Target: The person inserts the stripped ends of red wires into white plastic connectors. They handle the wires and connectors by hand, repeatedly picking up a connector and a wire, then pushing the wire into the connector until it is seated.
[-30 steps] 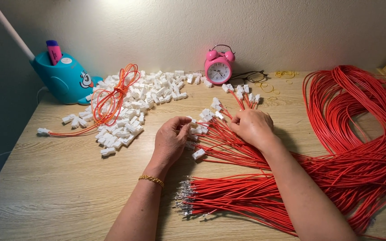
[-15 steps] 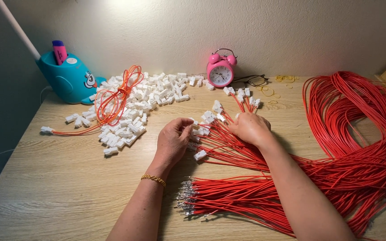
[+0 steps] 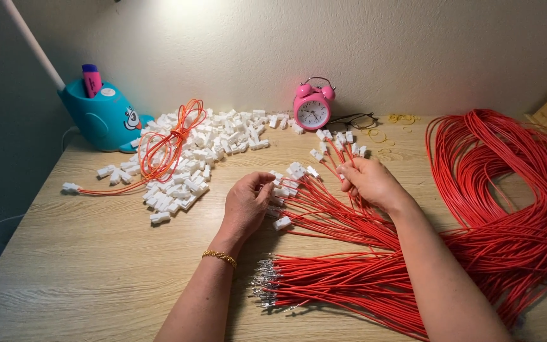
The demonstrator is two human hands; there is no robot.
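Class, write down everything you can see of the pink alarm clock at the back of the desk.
The pink alarm clock is small and round, with two bells and a thin handle on top, a white dial with dark hands, and short feet. It looks like glossy painted metal or plastic. It stands upright on the wooden desk against the pale wall, facing forward, beside the far end of the white connectors. Neither hand touches it.
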